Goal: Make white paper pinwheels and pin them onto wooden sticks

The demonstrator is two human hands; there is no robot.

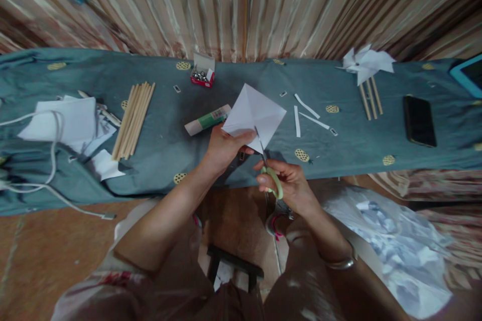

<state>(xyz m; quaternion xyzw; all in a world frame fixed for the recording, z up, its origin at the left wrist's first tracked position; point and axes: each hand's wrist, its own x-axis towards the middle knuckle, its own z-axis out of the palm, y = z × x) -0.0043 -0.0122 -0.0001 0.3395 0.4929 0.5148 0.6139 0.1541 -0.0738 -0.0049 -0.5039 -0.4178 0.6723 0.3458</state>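
Observation:
A white square of paper (250, 110) with faint crease lines is held over the cloth, one corner pointing toward me. My left hand (225, 148) pinches its lower left part, thumb on top. My right hand (288, 180) grips green-handled scissors (273, 180), fingers in the loops. The scissor blades lie at the paper's near corner, one blade showing on top of the sheet. Just left of the paper lies a green and white glue stick (208, 120). Several thin white paper strips (297, 121) rest to the right.
Wooden sticks (133, 121) and white paper sheets (70, 123) lie left, near a white cable (52, 160). A red box of metal pins (202, 74) stands behind. Paper pinwheels on sticks (364, 62), a phone (419, 120) and a blue-edged tablet (470, 75) are right. A plastic bag (399, 246) sits below.

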